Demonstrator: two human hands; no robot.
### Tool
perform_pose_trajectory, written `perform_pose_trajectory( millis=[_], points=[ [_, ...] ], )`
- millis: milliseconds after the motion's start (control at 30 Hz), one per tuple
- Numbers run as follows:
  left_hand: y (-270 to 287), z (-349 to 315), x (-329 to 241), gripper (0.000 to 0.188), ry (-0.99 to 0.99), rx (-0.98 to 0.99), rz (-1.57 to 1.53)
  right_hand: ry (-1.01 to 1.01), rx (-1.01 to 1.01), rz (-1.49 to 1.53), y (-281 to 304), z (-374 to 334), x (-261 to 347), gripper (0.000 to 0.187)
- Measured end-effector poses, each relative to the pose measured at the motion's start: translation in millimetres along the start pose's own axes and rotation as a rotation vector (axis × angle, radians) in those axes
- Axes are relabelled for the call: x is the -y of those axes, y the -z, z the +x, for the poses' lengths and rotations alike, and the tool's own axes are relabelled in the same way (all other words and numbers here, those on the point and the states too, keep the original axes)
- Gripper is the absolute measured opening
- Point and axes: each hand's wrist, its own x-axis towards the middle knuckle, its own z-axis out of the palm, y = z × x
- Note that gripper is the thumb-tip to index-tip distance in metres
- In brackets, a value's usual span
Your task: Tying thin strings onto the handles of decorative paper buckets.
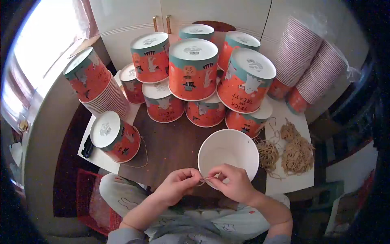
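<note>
An open paper bucket (228, 152), white inside, lies tilted on the dark brown table (170, 146) with its mouth toward me. My left hand (178, 185) and my right hand (233, 183) meet at its near rim. Both pinch a short piece of tan twine (208, 178) between thumb and fingers, right against the rim. Bundles of the same tan twine (298, 152) lie on a white sheet (292, 181) to the right of the bucket.
Upturned orange and teal printed buckets (193, 69) are stacked in two layers across the back. One lone bucket (115, 136) sits at the left beside a tall nested stack (95, 85). Bagged nested stacks (308, 61) lean at the right. White cabinet doors stand behind.
</note>
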Motion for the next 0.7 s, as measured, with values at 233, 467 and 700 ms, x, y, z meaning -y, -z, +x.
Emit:
perform_pose_trajectory(
  millis=[233,467,700],
  points=[
    [-3,-2,-4,0.009,0.125,-0.017,-0.222,0.081,0.010,0.005,6,2,16,0.024],
    [-5,-3,-5,0.009,0.152,-0.015,-0.242,0.195,-0.019,-0.080,3,1,9,0.017],
    [-3,-1,1,0.009,0.167,0.007,-0.253,0.159,0.017,-0.161,-1,0,6,0.019]
  ],
)
